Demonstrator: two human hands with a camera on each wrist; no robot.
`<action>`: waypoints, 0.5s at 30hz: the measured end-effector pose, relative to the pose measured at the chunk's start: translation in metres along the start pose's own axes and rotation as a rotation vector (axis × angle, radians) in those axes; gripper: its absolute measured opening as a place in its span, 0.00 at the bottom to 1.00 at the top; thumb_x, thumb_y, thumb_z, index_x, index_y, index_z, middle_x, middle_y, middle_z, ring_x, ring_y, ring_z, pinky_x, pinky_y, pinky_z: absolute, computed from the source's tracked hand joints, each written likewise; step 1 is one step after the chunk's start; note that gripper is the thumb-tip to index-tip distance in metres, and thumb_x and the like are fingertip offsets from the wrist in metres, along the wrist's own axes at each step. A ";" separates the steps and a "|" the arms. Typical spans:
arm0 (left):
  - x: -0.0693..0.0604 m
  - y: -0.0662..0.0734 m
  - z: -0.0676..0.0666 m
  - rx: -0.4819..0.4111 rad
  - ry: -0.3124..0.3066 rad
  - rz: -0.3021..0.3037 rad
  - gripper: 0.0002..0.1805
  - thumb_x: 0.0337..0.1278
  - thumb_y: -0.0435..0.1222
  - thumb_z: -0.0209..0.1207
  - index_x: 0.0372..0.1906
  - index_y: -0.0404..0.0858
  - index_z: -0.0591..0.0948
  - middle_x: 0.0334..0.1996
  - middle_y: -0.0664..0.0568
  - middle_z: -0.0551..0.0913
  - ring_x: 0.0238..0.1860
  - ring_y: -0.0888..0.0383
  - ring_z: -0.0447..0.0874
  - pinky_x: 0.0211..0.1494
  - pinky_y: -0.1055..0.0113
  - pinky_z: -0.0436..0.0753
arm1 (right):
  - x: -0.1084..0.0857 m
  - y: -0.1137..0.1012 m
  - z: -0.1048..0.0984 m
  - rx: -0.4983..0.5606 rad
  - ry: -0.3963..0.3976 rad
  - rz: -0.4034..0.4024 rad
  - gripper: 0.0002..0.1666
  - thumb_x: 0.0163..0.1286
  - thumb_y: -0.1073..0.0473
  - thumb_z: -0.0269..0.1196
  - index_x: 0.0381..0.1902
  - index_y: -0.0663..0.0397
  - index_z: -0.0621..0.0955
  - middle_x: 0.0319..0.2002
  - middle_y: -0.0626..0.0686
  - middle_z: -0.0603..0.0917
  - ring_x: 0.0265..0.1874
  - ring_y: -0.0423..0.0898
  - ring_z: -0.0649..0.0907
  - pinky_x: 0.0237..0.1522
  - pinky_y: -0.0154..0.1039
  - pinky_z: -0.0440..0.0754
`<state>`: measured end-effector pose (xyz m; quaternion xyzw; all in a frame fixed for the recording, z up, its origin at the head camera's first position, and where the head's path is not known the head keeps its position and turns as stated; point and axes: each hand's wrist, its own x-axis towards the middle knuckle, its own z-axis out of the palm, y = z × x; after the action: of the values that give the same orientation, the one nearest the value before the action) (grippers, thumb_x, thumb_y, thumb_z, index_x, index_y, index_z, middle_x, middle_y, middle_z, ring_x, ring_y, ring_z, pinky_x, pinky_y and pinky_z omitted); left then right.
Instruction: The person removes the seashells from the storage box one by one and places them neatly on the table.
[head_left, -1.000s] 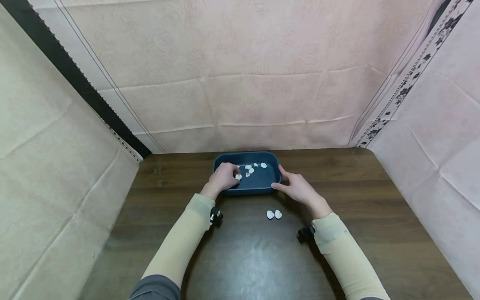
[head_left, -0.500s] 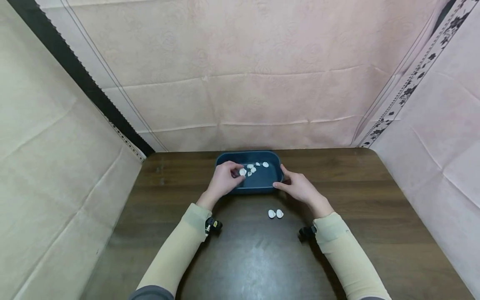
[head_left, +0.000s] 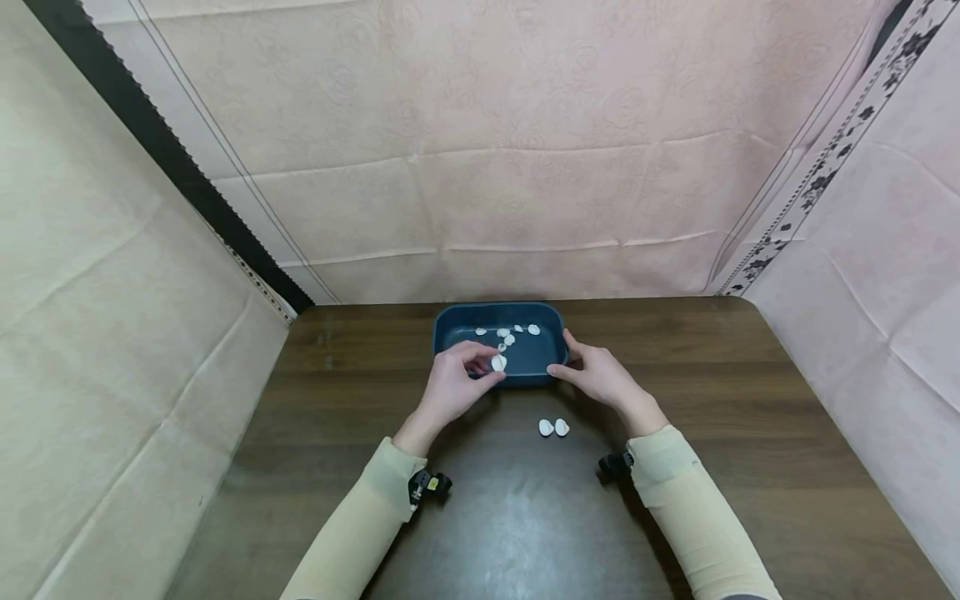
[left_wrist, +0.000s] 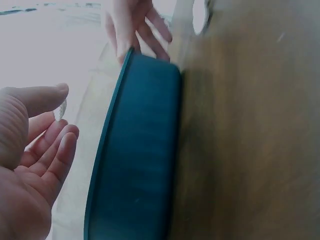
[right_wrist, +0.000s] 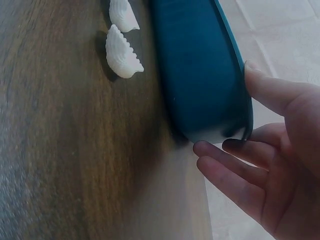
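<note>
My left hand (head_left: 453, 379) pinches a white seashell (head_left: 498, 363) between thumb and fingertips, above the near left part of a dark blue tray (head_left: 528, 357). In the left wrist view this shell (left_wrist: 60, 110) shows edge-on, raised above the tray rim. Several more small white shells (head_left: 503, 333) lie scattered in the tray. At the tray's right end, my right hand (head_left: 600, 379) holds the near corner, thumb on the rim and fingers against the outer side. Ribbed shells (right_wrist: 121, 55) stand out on the wood in the right wrist view.
Two white shells (head_left: 553, 427) lie side by side on the brown wooden table (head_left: 517, 517), in front of the tray. Pale patterned cloth (head_left: 480, 167) hangs behind the table's far edge and along both sides.
My left hand has lifted a shell from the tray's left side and moved right and nearer, to above the near rim. The right hand keeps its hold on the tray.
</note>
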<state>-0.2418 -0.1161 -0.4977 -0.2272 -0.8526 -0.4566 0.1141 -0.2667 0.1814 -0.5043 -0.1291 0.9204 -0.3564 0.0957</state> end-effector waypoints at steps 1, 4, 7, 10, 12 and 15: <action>-0.004 0.002 0.001 -0.006 -0.008 0.007 0.17 0.58 0.37 0.79 0.52 0.37 0.91 0.45 0.55 0.88 0.37 0.63 0.84 0.43 0.66 0.86 | 0.000 0.000 0.000 -0.003 0.000 0.001 0.55 0.78 0.37 0.65 0.87 0.55 0.53 0.74 0.66 0.75 0.73 0.62 0.75 0.71 0.63 0.71; -0.013 0.006 0.006 -0.030 -0.038 0.027 0.17 0.58 0.36 0.79 0.51 0.37 0.91 0.44 0.56 0.88 0.36 0.63 0.85 0.42 0.67 0.86 | 0.000 0.000 0.000 -0.007 0.000 0.005 0.55 0.78 0.38 0.65 0.87 0.55 0.53 0.73 0.66 0.75 0.72 0.62 0.76 0.71 0.63 0.72; -0.022 0.009 0.012 -0.044 -0.080 0.029 0.17 0.58 0.36 0.79 0.51 0.38 0.92 0.44 0.57 0.88 0.36 0.63 0.85 0.42 0.67 0.86 | -0.001 0.000 0.000 -0.006 0.003 0.012 0.55 0.77 0.37 0.66 0.87 0.55 0.53 0.72 0.66 0.77 0.70 0.61 0.78 0.70 0.63 0.74; -0.029 0.012 0.017 -0.051 -0.138 0.004 0.17 0.58 0.36 0.79 0.51 0.38 0.92 0.42 0.57 0.88 0.36 0.63 0.84 0.42 0.67 0.86 | 0.000 -0.001 0.000 -0.002 0.005 0.017 0.56 0.77 0.36 0.66 0.87 0.54 0.53 0.71 0.66 0.78 0.69 0.61 0.79 0.69 0.62 0.75; -0.033 0.014 0.020 -0.047 -0.178 -0.017 0.17 0.58 0.35 0.79 0.52 0.37 0.92 0.42 0.56 0.87 0.36 0.62 0.85 0.42 0.66 0.86 | 0.001 -0.001 0.000 -0.001 0.002 0.018 0.56 0.77 0.37 0.66 0.87 0.54 0.53 0.72 0.66 0.77 0.70 0.61 0.78 0.69 0.62 0.75; -0.037 0.013 0.025 -0.040 -0.233 -0.055 0.17 0.58 0.34 0.79 0.52 0.37 0.91 0.40 0.56 0.87 0.36 0.61 0.84 0.41 0.67 0.86 | 0.001 -0.001 0.001 0.008 0.002 0.023 0.55 0.78 0.39 0.66 0.87 0.53 0.53 0.73 0.66 0.76 0.71 0.61 0.77 0.70 0.63 0.74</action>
<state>-0.2028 -0.0993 -0.5167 -0.2577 -0.8566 -0.4471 -0.0029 -0.2674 0.1799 -0.5041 -0.1177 0.9205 -0.3590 0.0995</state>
